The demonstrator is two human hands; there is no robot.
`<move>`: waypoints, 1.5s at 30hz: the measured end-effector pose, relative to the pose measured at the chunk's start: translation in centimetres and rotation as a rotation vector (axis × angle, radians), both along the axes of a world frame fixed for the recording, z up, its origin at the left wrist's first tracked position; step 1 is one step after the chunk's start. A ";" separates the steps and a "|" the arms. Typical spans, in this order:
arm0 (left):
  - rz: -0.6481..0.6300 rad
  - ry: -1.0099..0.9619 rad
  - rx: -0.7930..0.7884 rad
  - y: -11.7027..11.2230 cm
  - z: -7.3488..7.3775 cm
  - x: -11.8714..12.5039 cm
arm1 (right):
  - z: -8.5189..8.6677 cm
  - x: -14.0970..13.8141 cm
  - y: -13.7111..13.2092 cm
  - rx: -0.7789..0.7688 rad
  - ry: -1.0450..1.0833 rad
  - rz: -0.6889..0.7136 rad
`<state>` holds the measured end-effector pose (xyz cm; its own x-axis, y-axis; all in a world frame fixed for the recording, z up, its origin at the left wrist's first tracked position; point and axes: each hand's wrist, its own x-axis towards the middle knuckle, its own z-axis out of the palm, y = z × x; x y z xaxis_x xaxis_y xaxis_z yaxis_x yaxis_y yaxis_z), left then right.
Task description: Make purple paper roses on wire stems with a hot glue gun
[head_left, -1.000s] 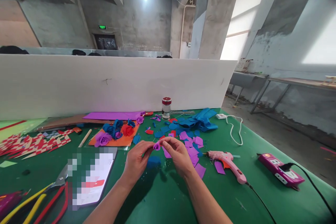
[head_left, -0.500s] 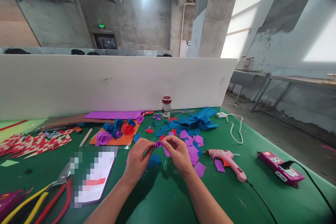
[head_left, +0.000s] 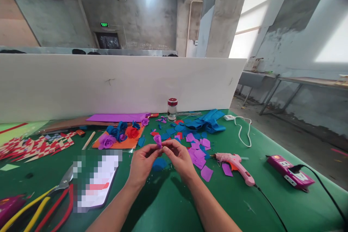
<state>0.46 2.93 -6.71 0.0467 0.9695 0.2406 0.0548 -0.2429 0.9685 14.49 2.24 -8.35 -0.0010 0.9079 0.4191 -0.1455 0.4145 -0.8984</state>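
Observation:
Between my two hands a small purple paper flower (head_left: 157,140) stands upright, its petals curled together at the top. My left hand (head_left: 143,161) pinches its base between thumb and forefinger. From the other side my right hand (head_left: 178,157) also closes its fingertips on the base. Purple paper petals (head_left: 198,154) lie just beyond my right hand, with blue paper pieces (head_left: 172,131) farther back. Finished-looking purple, blue and red paper flowers (head_left: 107,141) rest on an orange sheet (head_left: 116,145) to the left.
On the right lie a pink glue gun (head_left: 235,165) and a purple power strip (head_left: 289,172). At the left are a phone (head_left: 99,181), scissors (head_left: 65,181) and woven red-and-white strips (head_left: 43,146). A lidded glass jar (head_left: 172,110) stands before a white board (head_left: 136,83).
The purple flower has turned from facing me to standing upright above my fingertips. Both hands have shifted slightly, and their fingers now meet at its base.

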 end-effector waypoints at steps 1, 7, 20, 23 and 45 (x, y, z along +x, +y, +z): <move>-0.006 -0.009 -0.009 -0.1 0.0 0.1 | 0.0 -0.1 0.0 0.016 -0.014 -0.011; -0.039 0.060 -0.014 -0.1 -0.4 0.4 | -0.3 -0.1 0.3 0.047 -0.028 -0.130; -0.016 -0.034 -0.066 0.0 -0.7 0.6 | -0.6 0.2 0.5 -0.062 0.040 -0.126; -0.017 -0.014 -0.051 0.0 -0.8 0.6 | -0.9 0.0 0.7 -0.064 0.011 -0.153; -0.042 -0.011 -0.037 0.1 -1.2 0.7 | 0.1 -0.4 -0.4 0.020 -0.203 -0.394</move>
